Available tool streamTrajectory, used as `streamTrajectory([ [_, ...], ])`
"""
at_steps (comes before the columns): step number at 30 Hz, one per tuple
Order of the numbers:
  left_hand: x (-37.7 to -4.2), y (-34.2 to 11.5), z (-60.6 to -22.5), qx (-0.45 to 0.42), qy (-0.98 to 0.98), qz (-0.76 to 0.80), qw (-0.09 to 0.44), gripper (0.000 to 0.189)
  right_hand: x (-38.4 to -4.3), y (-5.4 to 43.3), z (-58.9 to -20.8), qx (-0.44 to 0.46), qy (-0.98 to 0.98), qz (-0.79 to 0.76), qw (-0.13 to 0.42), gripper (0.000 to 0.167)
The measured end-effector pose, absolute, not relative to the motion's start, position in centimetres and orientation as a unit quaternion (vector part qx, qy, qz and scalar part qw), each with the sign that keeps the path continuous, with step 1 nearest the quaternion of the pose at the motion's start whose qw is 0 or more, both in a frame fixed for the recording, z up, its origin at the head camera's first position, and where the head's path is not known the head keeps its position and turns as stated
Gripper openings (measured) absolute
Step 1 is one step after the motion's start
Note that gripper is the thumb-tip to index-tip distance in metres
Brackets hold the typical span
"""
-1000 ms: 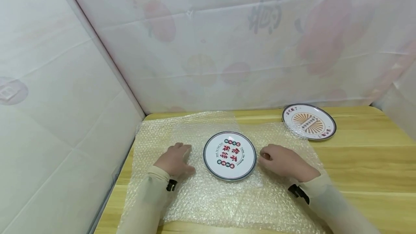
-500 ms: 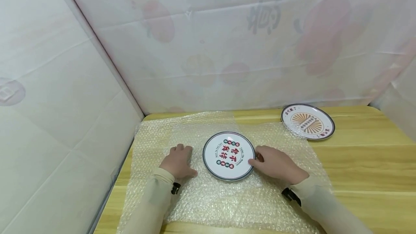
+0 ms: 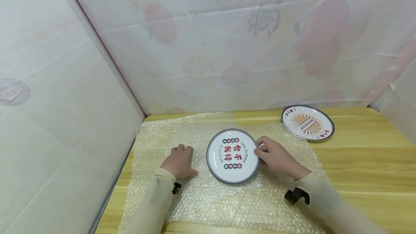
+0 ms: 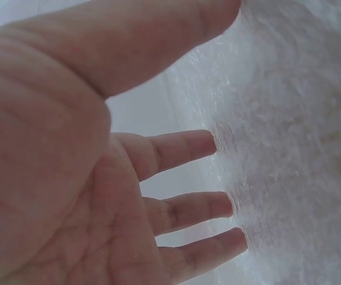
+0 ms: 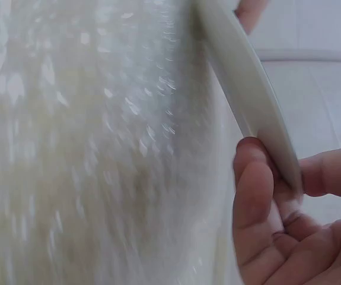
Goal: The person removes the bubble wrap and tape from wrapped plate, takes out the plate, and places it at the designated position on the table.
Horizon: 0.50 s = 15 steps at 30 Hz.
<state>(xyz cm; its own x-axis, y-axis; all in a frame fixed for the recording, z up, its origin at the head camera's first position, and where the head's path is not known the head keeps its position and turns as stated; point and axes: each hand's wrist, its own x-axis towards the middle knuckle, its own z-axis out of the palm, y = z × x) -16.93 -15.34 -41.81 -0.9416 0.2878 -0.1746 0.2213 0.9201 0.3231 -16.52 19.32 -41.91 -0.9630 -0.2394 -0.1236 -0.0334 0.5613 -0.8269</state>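
A round white plate [image 3: 232,176] with a dark rim and red and green lettering is in the middle of the head view. My right hand [image 3: 276,158] pinches its right edge, thumb on top and fingers curled beneath. In the right wrist view the plate [image 5: 247,83] is seen edge-on, tilted, its gripped side raised off the bubble wrap [image 5: 99,148]. To the left of the plate, my left hand [image 3: 178,161] rests with spread fingers on the bubble wrap [image 3: 201,205]. The left wrist view shows its fingertips [image 4: 203,142] touching the wrap, with nothing held.
A second white plate [image 3: 320,127], with an orange ray pattern, lies at the back right, partly under the wrap's edge. Wooden tabletop [image 3: 360,161] extends to the right. Fabric walls [image 3: 208,46] stand behind and at the left [image 3: 58,118].
My right hand has moved left onto the plate's edge, gripped it and raised that side. The plate now looks larger and slightly turned. My left hand has barely shifted.
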Motion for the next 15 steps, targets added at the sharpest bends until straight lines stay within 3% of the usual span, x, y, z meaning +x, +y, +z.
streamTrajectory([
  [9,-17.0,-15.4,-42.0,0.132,0.973,0.150,0.114,0.085,-15.9,27.2,-39.6,-0.116,0.904,-0.410,0.041,0.022],
  [15,-17.1,-15.4,-42.1,0.132,0.974,0.146,0.113,0.085,-15.6,34.8,-38.8,-0.078,0.925,-0.369,0.045,0.038],
])
